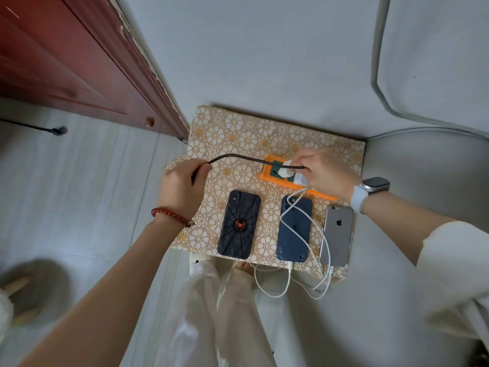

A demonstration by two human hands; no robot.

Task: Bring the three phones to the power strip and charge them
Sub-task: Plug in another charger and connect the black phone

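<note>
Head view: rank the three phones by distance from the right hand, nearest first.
From the right hand:
1. Dark blue phone, middle of the row, just below the hand, white cable across it.
2. Silver phone, right end, by the wrist; close to call against the blue one.
3. Spider-case phone, left end, clearly farthest.

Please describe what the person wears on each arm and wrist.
The left arm is bare of sleeve, with a bracelet of dark red beads at the wrist. The right arm has a loose cream-white sleeve pushed back from the wrist, and a smartwatch with a grey case on a white band.
</note>
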